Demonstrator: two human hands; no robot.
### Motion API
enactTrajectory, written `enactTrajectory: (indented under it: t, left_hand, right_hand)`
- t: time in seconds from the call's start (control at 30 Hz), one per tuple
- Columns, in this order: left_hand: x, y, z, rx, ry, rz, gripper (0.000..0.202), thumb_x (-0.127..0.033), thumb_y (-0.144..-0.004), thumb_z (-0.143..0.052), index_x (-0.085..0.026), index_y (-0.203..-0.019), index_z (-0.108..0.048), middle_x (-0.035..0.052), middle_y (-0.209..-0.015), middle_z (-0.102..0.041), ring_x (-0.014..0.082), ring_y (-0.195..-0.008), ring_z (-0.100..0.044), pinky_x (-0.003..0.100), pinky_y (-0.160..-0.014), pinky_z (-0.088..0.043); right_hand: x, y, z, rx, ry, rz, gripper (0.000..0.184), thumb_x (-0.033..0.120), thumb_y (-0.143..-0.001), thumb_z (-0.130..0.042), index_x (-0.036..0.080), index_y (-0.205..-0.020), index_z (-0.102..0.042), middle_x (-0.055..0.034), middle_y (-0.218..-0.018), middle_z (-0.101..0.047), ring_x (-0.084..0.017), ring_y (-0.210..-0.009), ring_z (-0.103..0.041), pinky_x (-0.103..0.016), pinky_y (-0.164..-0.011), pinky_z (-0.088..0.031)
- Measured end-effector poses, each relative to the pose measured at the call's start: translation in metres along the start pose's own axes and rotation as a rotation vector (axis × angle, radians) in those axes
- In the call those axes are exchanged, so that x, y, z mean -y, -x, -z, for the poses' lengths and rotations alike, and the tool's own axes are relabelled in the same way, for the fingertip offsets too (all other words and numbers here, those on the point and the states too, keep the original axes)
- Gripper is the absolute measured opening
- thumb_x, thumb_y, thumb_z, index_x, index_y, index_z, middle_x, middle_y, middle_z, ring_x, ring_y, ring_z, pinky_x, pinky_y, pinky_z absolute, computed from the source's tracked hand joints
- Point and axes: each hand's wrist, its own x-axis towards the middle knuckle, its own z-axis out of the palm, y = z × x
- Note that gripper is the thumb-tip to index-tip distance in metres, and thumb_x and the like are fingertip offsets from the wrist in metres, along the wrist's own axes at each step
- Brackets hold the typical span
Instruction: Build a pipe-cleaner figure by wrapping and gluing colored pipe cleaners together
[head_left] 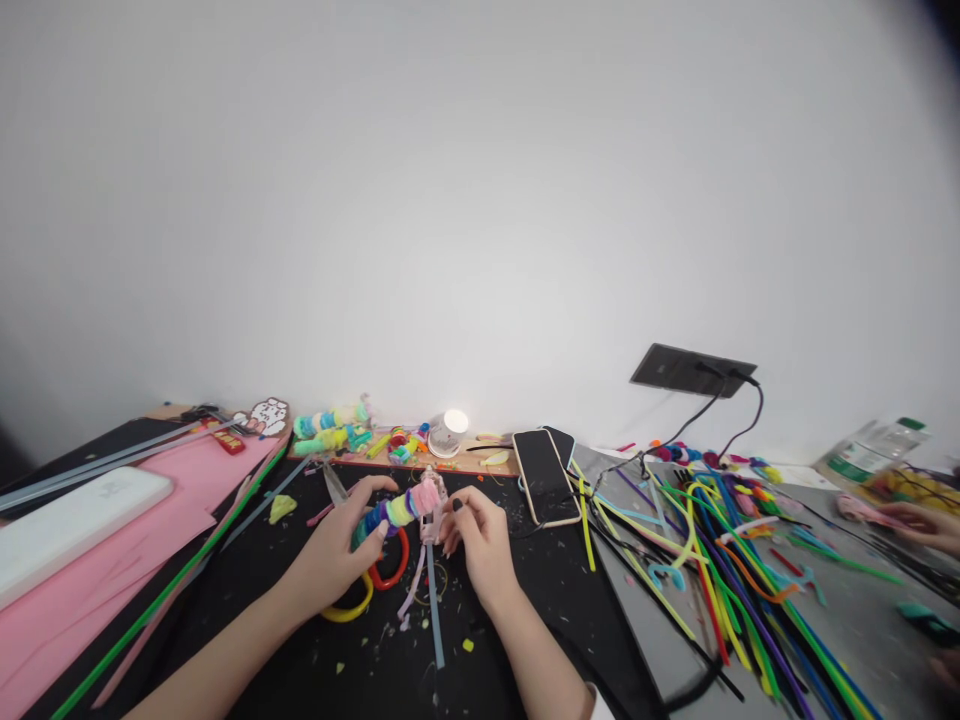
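My left hand [337, 545] is closed round a coiled pipe-cleaner piece [401, 510] banded in blue, purple, yellow-green and pink. My right hand [476, 530] pinches the pink end of that same piece with its fingertips. Loose pink and grey-blue stems [433, 610] hang down from it over the black mat [247, 610]. A red ring [390, 572] and a yellow ring [349, 608] lie under my left hand. Scissors [334, 483] rest just behind my left thumb.
Two phones [545, 475] lie right of my hands. A heap of coloured pipe cleaners [720, 560] covers the grey board at right, where another person's hand [926, 525] works. Pink sheets [90, 590], a white case [67, 525] and finished coils [330, 430] sit left and behind.
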Motion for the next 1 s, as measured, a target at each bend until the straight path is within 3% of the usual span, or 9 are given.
enactTrajectory:
  t: [0.13,0.3,0.57,1.0]
  left_hand:
    - [-0.004,0.0,0.0,0.019,-0.034,-0.04,0.03,-0.027,-0.085,-0.039,-0.02,-0.115,-0.039,-0.0016,-0.072,-0.056,0.0176,-0.06,-0.054,0.028,-0.059,-0.042]
    - [-0.006,0.001,-0.001,0.04,-0.039,-0.09,0.033,-0.026,-0.082,-0.041,-0.019,-0.115,-0.043,0.0029,-0.083,-0.063,0.0207,-0.07,-0.06,0.032,-0.069,-0.047]
    - [-0.01,0.0,0.003,0.064,-0.07,-0.067,0.035,-0.023,-0.082,-0.042,-0.019,-0.116,-0.044,0.005,-0.093,-0.065,0.0213,-0.077,-0.063,0.031,-0.07,-0.047]
    - [-0.01,0.001,0.002,0.063,-0.069,-0.112,0.033,-0.024,-0.081,-0.042,-0.019,-0.113,-0.047,0.0027,-0.085,-0.065,0.0212,-0.072,-0.062,0.034,-0.073,-0.048]
  right_hand:
    - [0.0,0.001,-0.002,0.034,0.009,0.004,0.018,0.038,-0.084,-0.048,0.02,-0.081,-0.05,0.0054,-0.051,-0.055,-0.01,-0.039,-0.046,-0.019,-0.041,-0.036]
    - [0.0,0.001,-0.002,0.051,0.088,0.035,0.025,0.042,-0.087,-0.049,0.019,-0.078,-0.051,0.0052,-0.049,-0.055,-0.008,-0.037,-0.041,-0.018,-0.039,-0.028]
    - [-0.003,0.0,-0.001,0.072,0.138,0.038,0.027,0.044,-0.088,-0.05,0.019,-0.077,-0.052,0.0047,-0.049,-0.056,-0.008,-0.037,-0.042,-0.018,-0.041,-0.03]
    - [-0.007,0.0,-0.002,0.122,0.079,0.019,0.03,0.047,-0.086,-0.053,0.02,-0.075,-0.049,0.0044,-0.05,-0.055,-0.007,-0.038,-0.04,-0.018,-0.04,-0.029]
